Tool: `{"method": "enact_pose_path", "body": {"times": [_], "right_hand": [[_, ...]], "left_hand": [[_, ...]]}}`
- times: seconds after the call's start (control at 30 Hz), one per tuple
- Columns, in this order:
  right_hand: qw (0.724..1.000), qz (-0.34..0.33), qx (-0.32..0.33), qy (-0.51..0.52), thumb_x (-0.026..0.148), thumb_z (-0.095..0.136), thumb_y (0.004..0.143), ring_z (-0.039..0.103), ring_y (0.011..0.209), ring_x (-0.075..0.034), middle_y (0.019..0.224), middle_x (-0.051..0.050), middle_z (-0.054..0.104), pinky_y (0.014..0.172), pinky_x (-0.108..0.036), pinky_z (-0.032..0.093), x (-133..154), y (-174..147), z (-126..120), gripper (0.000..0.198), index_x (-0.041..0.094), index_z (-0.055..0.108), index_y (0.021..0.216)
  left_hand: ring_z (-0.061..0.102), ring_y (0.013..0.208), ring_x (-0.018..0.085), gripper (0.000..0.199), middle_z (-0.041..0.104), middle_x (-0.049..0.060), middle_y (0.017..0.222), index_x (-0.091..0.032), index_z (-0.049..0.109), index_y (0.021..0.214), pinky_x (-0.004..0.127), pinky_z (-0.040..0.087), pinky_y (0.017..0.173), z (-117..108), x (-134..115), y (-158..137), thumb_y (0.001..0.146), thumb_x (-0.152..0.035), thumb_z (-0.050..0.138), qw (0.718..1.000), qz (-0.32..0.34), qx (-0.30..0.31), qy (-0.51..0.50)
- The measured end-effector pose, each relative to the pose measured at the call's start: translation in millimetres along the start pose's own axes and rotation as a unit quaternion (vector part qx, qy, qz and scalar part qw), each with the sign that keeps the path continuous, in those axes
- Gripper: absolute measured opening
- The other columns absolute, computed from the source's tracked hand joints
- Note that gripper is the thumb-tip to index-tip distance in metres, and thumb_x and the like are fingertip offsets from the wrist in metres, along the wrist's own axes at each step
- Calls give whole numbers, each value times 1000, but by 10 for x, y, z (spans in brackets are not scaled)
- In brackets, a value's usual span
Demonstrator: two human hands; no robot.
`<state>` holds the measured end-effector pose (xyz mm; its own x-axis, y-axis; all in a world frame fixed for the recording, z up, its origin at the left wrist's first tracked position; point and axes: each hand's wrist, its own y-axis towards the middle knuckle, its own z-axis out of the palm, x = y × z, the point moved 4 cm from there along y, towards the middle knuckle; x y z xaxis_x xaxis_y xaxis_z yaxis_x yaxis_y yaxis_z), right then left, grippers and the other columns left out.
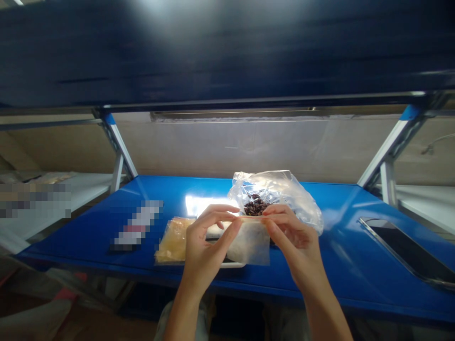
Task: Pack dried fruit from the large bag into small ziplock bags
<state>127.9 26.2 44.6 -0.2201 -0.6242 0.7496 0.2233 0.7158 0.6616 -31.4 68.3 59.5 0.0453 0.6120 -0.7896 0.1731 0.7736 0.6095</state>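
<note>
Head view: left hand (204, 246) & right hand (289, 237) pinch small pouch (250, 241) top edge, fingers closed, just before clear bag (280, 192); keep rim level, pull evenly.

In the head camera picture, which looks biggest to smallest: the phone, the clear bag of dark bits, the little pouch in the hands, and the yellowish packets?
1. Clear bag
2. Phone, nearly alike, so this order is unsure
3. Yellowish packets and pouch look alike; the pouch is nearer and part hidden by the hands.

Two bare forearms, no sleeves, no gloves. Left hand (204, 244) and right hand (293, 239): no rings, no watch. Pale trousers at knees, blurred.
</note>
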Motion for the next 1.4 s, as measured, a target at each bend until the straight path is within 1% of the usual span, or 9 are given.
{"method": "enact_pose_path", "body": {"times": [0.13, 0.3, 0.57, 0.83, 0.97, 1.07, 1.2, 1.33, 1.4], "right_hand": [[1000, 9, -25, 0, 22, 64, 85, 58, 90, -15, 89, -1, 61, 78, -26, 47, -19, -9, -17, 11, 26, 67, 75], [1000, 9, -23, -2, 23, 63, 86, 57, 92, -16, 92, -1, 61, 76, -25, 46, -1, -14, -7, 10, 27, 65, 77], [998, 26, -54, -23, 26, 63, 86, 53, 93, -17, 94, -1, 55, 72, -26, 43, -27, -34, 3, 10, 28, 66, 76], [999, 27, -29, -36, 26, 62, 86, 51, 96, -17, 95, -1, 54, 76, -27, 43, -19, -32, 32, 10, 28, 64, 76], [1000, 15, 15, -14, 25, 61, 87, 52, 97, -17, 95, -1, 55, 73, -25, 44, -6, -32, 59, 9, 28, 65, 79], [999, 28, 30, -16, 26, 60, 88, 54, 98, -17, 96, -2, 57, 72, -25, 45, 6, -24, 60, 10, 27, 65, 79], [999, 29, 36, -15, 26, 62, 86, 55, 98, -17, 98, -2, 57, 73, -25, 45, 4, -18, 64, 7, 26, 64, 79], [999, 45, 24, 8, 28, 63, 85, 57, 94, -17, 99, -2, 57, 72, -25, 46, -41, -21, 83, 5, 25, 62, 81], [998, 58, 16, 13, 31, 61, 86, 57, 92, -17, 98, -2, 57, 70, -24, 46, -50, -22, 91, 8, 25, 61, 81]], "left_hand": [[63, 90, 18, 7, 69, 4, 89, -21, 70, 74, 25, 46, 71, -15, -12, -1, 80, -22, 67, 1000, 0, 4, -8], [63, 91, 17, 6, 69, 2, 91, -22, 70, 76, 25, 46, 74, -7, -14, -9, 81, -23, 67, 1000, -6, 27, -14], [63, 89, 14, 6, 70, -1, 89, -27, 74, 76, 22, 45, 73, -47, 6, 23, 76, -21, 73, 1000, 14, 8, 7], [63, 88, 14, 8, 69, -1, 87, -23, 69, 71, 22, 45, 74, -12, 35, 6, 71, -23, 77, 1000, 3, -7, 7], [63, 90, 15, 9, 68, 0, 89, -22, 67, 70, 24, 46, 78, 13, 34, 2, 75, -23, 74, 1000, 23, -4, 4], [62, 94, 16, 5, 68, 1, 92, -23, 69, 73, 25, 46, 79, 13, 15, 2, 77, -21, 71, 999, 39, -2, 21], [60, 98, 18, 6, 67, 2, 83, -23, 69, 73, 24, 47, 78, 30, -5, -4, 78, -20, 70, 999, 43, 17, 19], [59, 96, 18, 9, 64, 4, 89, -20, 65, 71, 25, 47, 72, 70, 3, -24, 79, -21, 69, 1000, 22, 12, 7], [59, 95, 19, 12, 63, 4, 85, -20, 63, 69, 25, 47, 70, 100, 1, -35, 80, -21, 67, 1000, 17, 7, -8]]}}
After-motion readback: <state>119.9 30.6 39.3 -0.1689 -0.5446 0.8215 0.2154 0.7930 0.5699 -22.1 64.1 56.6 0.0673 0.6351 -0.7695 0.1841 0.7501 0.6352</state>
